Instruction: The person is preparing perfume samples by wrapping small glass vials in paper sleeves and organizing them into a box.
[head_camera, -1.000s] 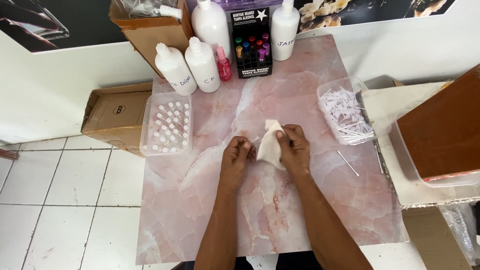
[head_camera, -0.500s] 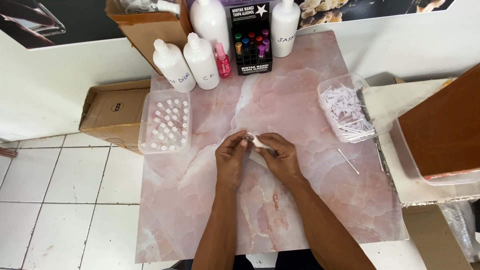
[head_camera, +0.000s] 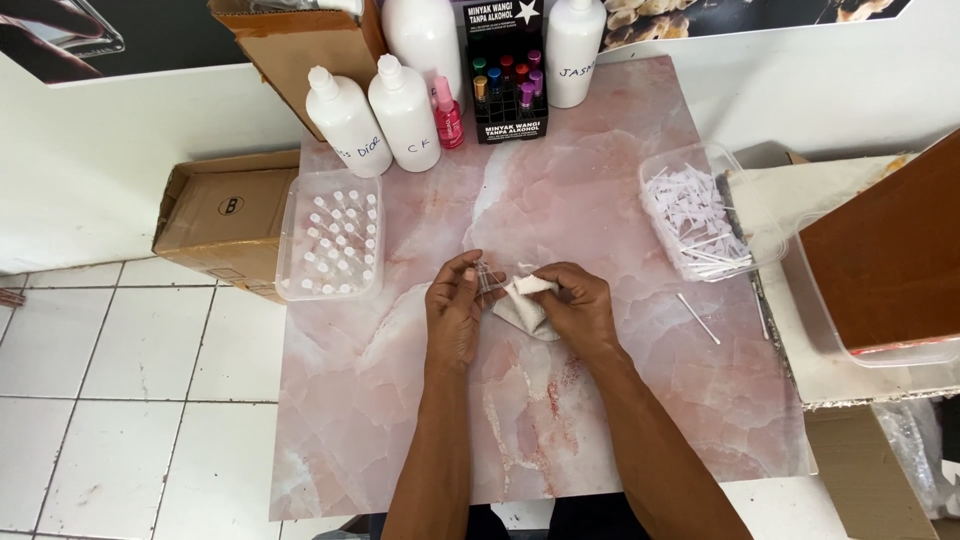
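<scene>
**Two hands meet over a small vial and a cloth at the middle of the table**

At the left of the frame a clear tray of small capped vials (head_camera: 331, 247) sits on the edge of the pink marbled table (head_camera: 620, 400), above a cardboard box (head_camera: 222, 222) on the floor.

The left hand (head_camera: 452, 312) comes up from the bottom of the frame on a straight forearm, palm turned inward. Its grip is nearly closed: thumb and fingertips pinch a small clear vial (head_camera: 486, 283), held just off the table at centre frame.

Touching it on the right is a crumpled white cloth (head_camera: 524, 305), gathered in the right hand (head_camera: 578, 308), whose fingers curl closed around it, with the forearm angling in from the lower right.

Further right lie a thin white stick (head_camera: 697, 318) and a clear tub of white sticks (head_camera: 700, 222).
</scene>
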